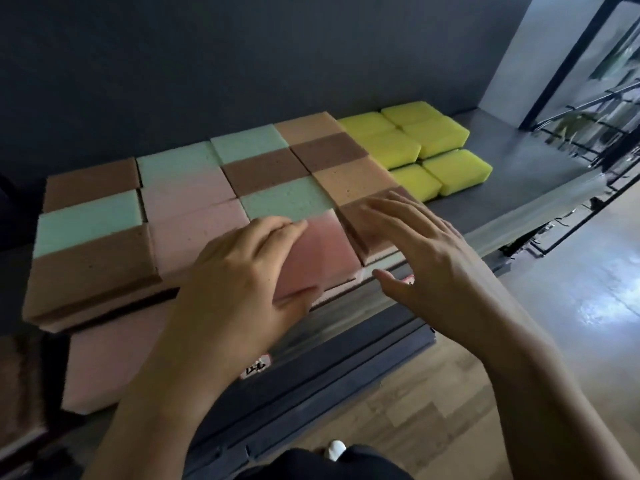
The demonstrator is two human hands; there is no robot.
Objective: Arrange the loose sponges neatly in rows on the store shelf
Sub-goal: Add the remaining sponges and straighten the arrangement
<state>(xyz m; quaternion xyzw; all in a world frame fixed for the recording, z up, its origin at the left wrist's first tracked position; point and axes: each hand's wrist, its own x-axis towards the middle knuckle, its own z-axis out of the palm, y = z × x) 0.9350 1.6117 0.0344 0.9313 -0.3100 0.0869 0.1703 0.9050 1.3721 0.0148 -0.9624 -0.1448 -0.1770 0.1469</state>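
**Pink sponge in your left grip**

Your left hand (239, 271) grips the pink sponge (318, 251) at the front of the shelf (519, 171), with the fingers curled over its top and the thumb at its near edge. Your right hand (426, 258) spreads its fingers above the brown sponge (367, 233) alongside; contact unclear.

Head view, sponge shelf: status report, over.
Left hand grips pink sponge at shelf front edge. Right hand open, fingers spread over brown sponge beside it. Other sponges in rows behind; nothing blocking.

Dim shelf (519, 161), daylight from the right, glare on floor (595, 306), soft blur, curved wide-angle edges
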